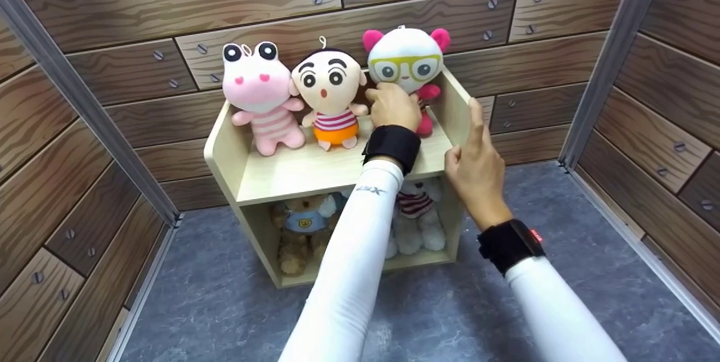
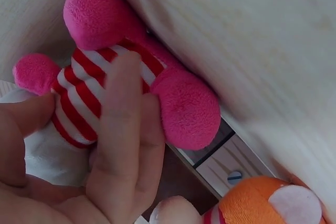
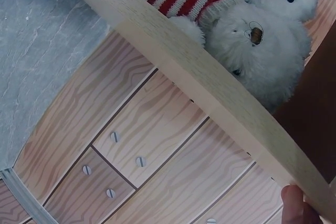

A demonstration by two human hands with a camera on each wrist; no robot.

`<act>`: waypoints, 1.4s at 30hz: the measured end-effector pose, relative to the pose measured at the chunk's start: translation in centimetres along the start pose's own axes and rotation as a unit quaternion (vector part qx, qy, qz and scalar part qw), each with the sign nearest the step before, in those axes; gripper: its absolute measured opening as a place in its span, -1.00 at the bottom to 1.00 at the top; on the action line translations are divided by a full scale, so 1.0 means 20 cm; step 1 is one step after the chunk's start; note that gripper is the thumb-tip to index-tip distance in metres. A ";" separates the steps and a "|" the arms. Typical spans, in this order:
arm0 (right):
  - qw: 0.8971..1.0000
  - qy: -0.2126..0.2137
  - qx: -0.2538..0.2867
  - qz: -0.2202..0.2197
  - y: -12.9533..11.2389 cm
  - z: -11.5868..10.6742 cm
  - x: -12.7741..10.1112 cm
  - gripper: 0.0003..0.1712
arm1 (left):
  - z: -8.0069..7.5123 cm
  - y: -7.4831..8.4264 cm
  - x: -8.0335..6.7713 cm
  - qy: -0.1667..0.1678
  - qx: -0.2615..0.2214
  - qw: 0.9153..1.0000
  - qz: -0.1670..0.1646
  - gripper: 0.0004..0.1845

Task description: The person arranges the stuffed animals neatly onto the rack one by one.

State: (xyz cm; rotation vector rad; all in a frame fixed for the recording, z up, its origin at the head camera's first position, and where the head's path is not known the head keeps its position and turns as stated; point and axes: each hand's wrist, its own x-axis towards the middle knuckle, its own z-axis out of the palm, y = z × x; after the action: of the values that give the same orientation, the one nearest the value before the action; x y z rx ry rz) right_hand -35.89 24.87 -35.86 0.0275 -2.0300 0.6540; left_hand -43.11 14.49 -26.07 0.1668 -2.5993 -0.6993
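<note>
Head view, left hand (image 1: 392, 106) gripping panda plush (image 1: 406, 64), right hand (image 1: 475, 168) seemingly loose against shelf (image 1: 457, 104)

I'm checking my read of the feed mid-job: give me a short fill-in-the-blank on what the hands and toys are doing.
1. The left hand holds the plush with the green ____, the white doll.
2. The right hand rests on the shelf's ____ side panel.
3. On the top board stand ____ plush toys.
4. The white bear in the lower compartment wears a ____ sweater.

Missing words: glasses; right; three; striped
</note>
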 end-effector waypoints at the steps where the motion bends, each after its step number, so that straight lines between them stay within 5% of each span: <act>1: 1.000 0.000 0.001 -0.001 0.00 0.00 0.00 0.01 | 0.00 0.00 0.00 0.001 -0.002 1.000 -0.002 -0.41; 10: 1.000 -0.006 0.000 0.003 0.00 -0.01 0.00 0.02 | -0.01 0.00 -0.02 0.013 -0.017 1.000 -0.022 -0.33; 21: 1.000 0.001 0.004 -0.002 0.00 0.00 0.00 0.00 | -0.01 -0.01 -0.04 0.049 -0.017 0.999 -0.008 -0.30; 33: 1.000 -0.012 0.013 -0.007 -0.01 0.01 0.00 0.04 | -0.08 -0.05 -0.08 0.019 -0.060 0.998 -0.011 -0.27; 37: 1.000 -0.010 0.010 -0.007 -0.01 0.01 0.00 0.04 | -0.14 -0.09 -0.11 0.000 -0.068 0.998 0.005 -0.27; 42: 1.000 -0.012 0.013 0.001 0.01 0.00 0.00 0.06 | -0.19 -0.16 -0.17 0.000 -0.063 0.996 0.065 -0.37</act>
State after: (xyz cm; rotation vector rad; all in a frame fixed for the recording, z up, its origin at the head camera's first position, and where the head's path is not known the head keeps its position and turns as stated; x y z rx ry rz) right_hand -35.97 24.97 -35.97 0.0479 -2.0459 0.6845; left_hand -38.25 10.75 -26.05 -0.0416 -2.5300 -0.8116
